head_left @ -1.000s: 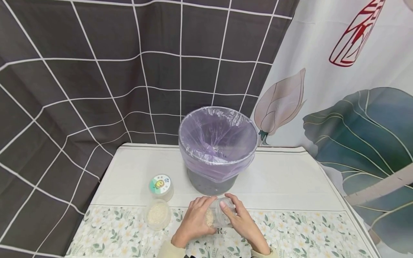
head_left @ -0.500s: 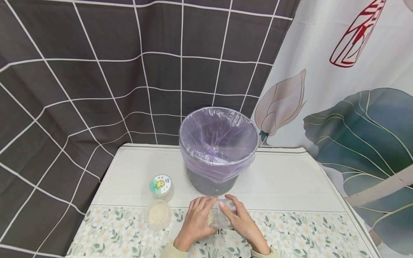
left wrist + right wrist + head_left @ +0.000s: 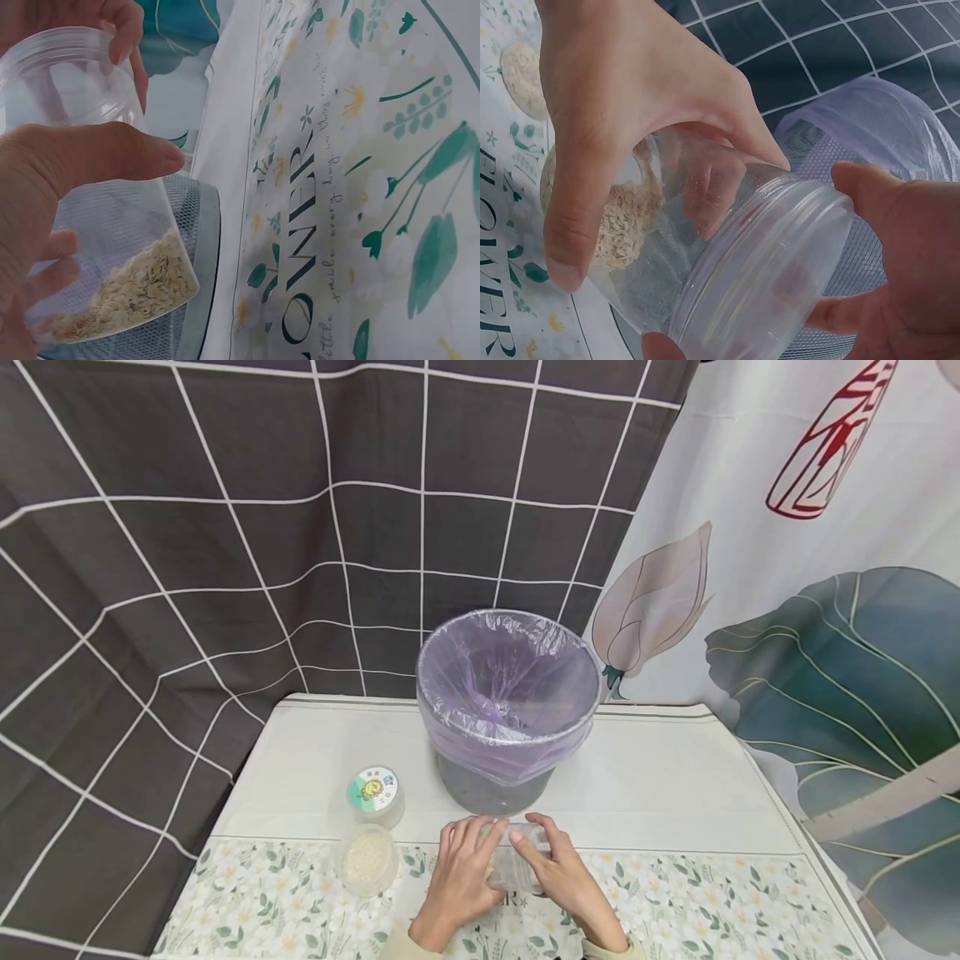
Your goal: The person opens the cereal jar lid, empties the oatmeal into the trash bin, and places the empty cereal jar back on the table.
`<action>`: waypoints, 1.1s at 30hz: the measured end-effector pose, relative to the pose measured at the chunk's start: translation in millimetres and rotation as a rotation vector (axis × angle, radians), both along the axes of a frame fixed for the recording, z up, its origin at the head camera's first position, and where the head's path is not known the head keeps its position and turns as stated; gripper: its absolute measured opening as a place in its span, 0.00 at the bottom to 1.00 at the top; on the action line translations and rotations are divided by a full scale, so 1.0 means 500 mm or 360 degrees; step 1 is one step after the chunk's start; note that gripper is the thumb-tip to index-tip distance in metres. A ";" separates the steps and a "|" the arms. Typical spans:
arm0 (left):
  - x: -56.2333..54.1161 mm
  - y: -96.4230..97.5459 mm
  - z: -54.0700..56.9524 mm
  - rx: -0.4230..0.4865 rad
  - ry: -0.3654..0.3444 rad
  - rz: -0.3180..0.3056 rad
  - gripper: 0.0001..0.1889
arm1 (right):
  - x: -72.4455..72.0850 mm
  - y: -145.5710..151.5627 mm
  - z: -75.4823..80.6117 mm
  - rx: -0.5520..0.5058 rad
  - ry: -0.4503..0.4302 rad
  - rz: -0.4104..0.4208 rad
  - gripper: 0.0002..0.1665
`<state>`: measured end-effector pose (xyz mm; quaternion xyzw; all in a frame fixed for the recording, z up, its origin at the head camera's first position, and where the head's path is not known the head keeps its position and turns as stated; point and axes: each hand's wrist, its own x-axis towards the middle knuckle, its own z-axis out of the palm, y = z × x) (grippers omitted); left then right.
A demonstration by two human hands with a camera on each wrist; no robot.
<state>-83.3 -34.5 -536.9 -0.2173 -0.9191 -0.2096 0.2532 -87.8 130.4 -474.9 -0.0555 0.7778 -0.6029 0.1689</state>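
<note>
A clear plastic jar (image 3: 510, 868) lies tilted on its side between the hands, just above the tablecloth. My left hand (image 3: 459, 878) grips its body, thumb on one side and fingers on the other. In the left wrist view, oat flakes (image 3: 142, 285) have gathered at the bottom end of the jar. My right hand (image 3: 567, 875) holds the clear screw lid (image 3: 795, 262) at the jar's mouth, thumb and fingers on its rim. The lid sits over the mouth; how tightly cannot be told.
Behind the hands stands a mesh waste bin (image 3: 491, 789) lined with a purple bag (image 3: 510, 760). To the left are a tub of pale flakes (image 3: 367, 862) and a tub with a green-and-white printed top (image 3: 373, 790). A grid-patterned curtain (image 3: 375, 527) hangs at the back.
My left hand has moved slightly right and rolled around the jar, so fewer oats show in the head view. The right hand stays almost in place on the lid.
</note>
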 end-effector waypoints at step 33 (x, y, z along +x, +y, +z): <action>0.000 -0.001 0.003 -0.0018 0.0056 0.0004 0.49 | 0.009 -0.005 0.004 0.0074 -0.0144 -0.0130 0.38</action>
